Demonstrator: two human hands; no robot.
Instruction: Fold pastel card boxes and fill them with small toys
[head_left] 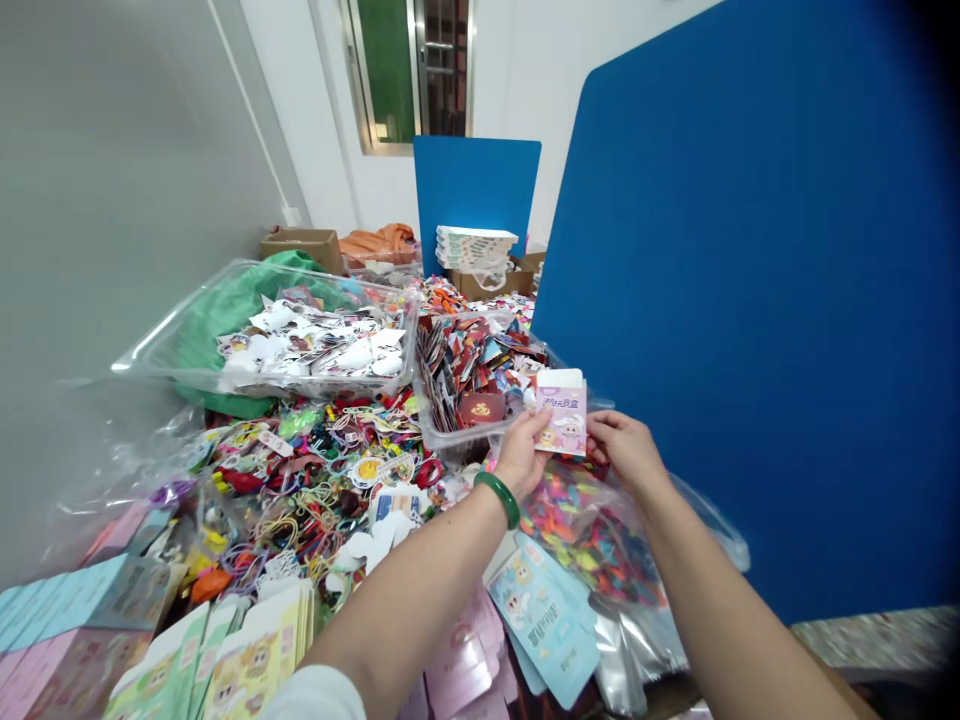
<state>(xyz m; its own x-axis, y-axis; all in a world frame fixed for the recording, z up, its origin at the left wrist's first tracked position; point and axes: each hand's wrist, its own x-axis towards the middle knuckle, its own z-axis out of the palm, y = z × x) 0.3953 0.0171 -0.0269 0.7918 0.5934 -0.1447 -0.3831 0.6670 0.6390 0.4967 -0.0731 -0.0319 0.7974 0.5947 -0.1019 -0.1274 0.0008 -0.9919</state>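
Blue partition [735,300] to the right, window [382,80] far off, clear plastic bin [172,345] of white die-cut cards at left, clear tray [442,432] of printed cards ahead, tangled colourful elastic cords [315,490] heaped near, my left hand [523,452] and right hand [626,450] pinching a small pink cardboard box [561,412] just right of the tray

Beside the clear plastic tray [439,432] of printed card pieces, a larger clear bin [161,365] holds white die-cut paper shapes over green cloth [232,310]. Past the tray's far side sits a stack of flat cartons [476,247], and a blue partition panel [750,280] stands to its right.
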